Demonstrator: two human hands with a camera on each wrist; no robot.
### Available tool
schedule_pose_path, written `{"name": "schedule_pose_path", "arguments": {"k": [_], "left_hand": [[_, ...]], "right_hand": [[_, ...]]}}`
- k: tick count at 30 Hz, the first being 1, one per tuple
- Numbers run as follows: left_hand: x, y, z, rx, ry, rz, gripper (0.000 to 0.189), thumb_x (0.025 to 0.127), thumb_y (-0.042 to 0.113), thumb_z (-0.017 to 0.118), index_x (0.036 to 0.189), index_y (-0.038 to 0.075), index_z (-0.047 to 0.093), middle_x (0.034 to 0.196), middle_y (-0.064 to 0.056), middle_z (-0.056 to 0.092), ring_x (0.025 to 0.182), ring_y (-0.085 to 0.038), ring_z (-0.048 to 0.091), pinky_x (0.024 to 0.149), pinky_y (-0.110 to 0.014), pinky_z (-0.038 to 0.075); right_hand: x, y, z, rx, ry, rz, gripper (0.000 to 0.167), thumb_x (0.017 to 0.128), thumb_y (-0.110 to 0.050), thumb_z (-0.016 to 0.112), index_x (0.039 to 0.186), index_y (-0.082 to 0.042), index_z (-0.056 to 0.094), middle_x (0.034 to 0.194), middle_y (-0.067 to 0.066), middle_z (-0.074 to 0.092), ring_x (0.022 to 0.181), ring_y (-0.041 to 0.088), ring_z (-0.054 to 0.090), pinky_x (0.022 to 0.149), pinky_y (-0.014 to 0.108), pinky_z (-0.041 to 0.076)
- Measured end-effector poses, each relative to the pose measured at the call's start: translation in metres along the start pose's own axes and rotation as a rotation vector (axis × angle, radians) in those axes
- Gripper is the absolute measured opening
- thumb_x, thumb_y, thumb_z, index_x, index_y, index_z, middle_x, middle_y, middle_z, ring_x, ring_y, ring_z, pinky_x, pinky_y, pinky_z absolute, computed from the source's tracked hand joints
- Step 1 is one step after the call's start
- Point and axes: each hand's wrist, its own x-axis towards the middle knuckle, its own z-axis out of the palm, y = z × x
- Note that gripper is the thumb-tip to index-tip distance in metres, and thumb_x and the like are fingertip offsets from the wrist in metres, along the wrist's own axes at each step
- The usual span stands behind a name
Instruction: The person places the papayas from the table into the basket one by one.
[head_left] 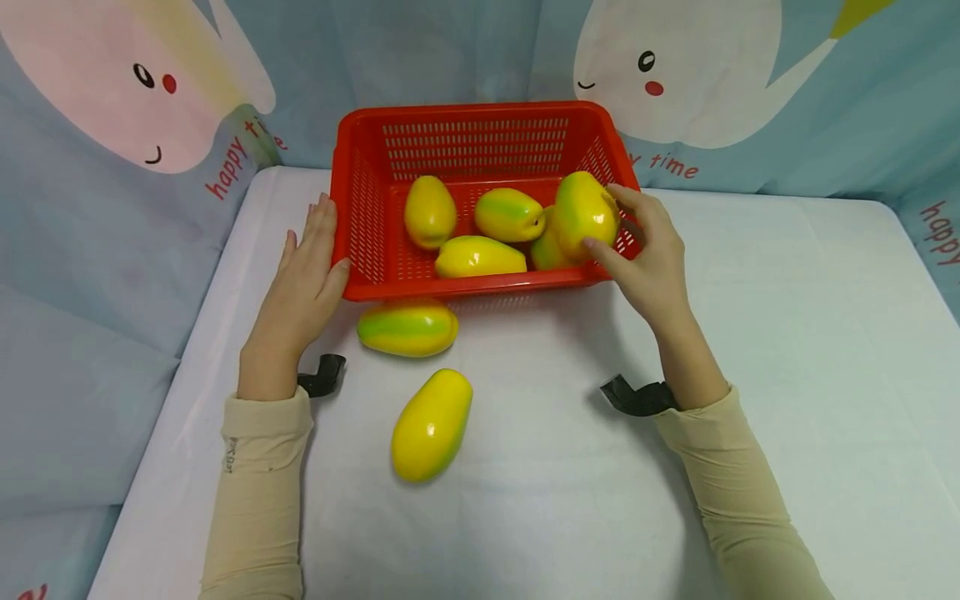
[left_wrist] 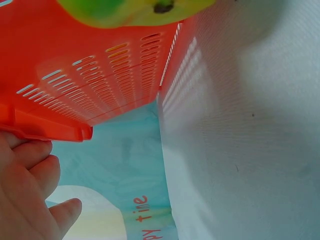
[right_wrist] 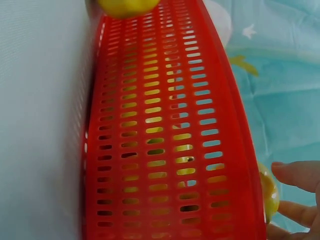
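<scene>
A red plastic basket (head_left: 487,287) with slotted walls stands at the back of the table. My right hand (head_left: 651,254) grips a glossy yellow-green papaya (head_left: 583,208) between thumb and fingers, above the basket's right end. The right wrist view shows the fingers (right_wrist: 297,175) around this papaya beyond the rim. Several more papayas lie in the basket; one (head_left: 546,247) is partly hidden beneath the held one. My left hand (head_left: 298,283) rests against the basket's left side with fingers fairly straight. In the left wrist view, its fingertips touch the rim (left_wrist: 75,132).
One papaya (head_left: 408,328) lies just in front of the basket, partly under its rim in view. Another papaya (head_left: 432,425) lies nearer on the white tablecloth (head_left: 555,500). A blue patterned curtain (head_left: 442,50) hangs behind. Black wrist mounts (head_left: 637,398) stick out from both wrists.
</scene>
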Motion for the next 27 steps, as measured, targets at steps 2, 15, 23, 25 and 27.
{"name": "schedule_pose_path", "arguments": {"k": [2,15,23,25,27], "left_hand": [[0.000,0.000,0.000,0.000,-0.003,-0.003,0.064,0.097,0.026,0.033,0.152,0.011,0.006,0.158,-0.001,0.005,0.144,-0.017,0.003,0.114,-0.045,0.000],[0.000,0.001,-0.001,-0.006,-0.008,-0.010,0.064,0.097,0.026,0.032,0.152,0.012,0.004,0.158,-0.001,0.004,0.144,-0.017,0.002,0.114,-0.044,-0.001],[0.000,0.001,-0.001,-0.004,-0.009,-0.009,0.064,0.096,0.026,0.032,0.152,0.012,0.004,0.158,-0.001,0.004,0.144,-0.017,0.002,0.114,-0.045,-0.001],[0.000,0.001,-0.001,-0.005,-0.008,-0.008,0.064,0.096,0.026,0.032,0.152,0.012,0.005,0.158,-0.001,0.004,0.144,-0.017,0.002,0.114,-0.045,-0.001],[0.000,0.001,-0.001,-0.005,-0.008,-0.007,0.064,0.096,0.026,0.032,0.152,0.011,0.005,0.158,-0.001,0.004,0.144,-0.017,0.002,0.114,-0.045,-0.001]], "right_hand": [[0.000,-0.001,-0.001,-0.002,0.023,-0.025,0.053,0.080,-0.001,0.070,0.130,0.002,0.052,0.128,0.011,0.053,0.118,0.016,0.047,0.099,0.031,0.042],[-0.003,-0.012,-0.005,0.044,0.093,-0.105,0.046,0.080,0.003,0.069,0.124,0.003,0.057,0.127,0.009,0.056,0.120,0.014,0.047,0.100,0.033,0.042],[-0.010,-0.024,-0.001,0.126,0.029,-0.194,0.044,0.079,0.009,0.068,0.122,0.008,0.057,0.126,0.015,0.056,0.119,0.017,0.047,0.100,0.037,0.042],[-0.012,-0.026,0.002,0.121,-0.012,-0.229,0.046,0.078,0.009,0.069,0.122,0.009,0.056,0.125,0.018,0.056,0.119,0.019,0.048,0.100,0.038,0.042],[-0.015,-0.029,0.005,0.098,-0.058,-0.274,0.048,0.077,0.008,0.070,0.122,0.009,0.055,0.125,0.018,0.056,0.120,0.020,0.048,0.100,0.037,0.042]]}}
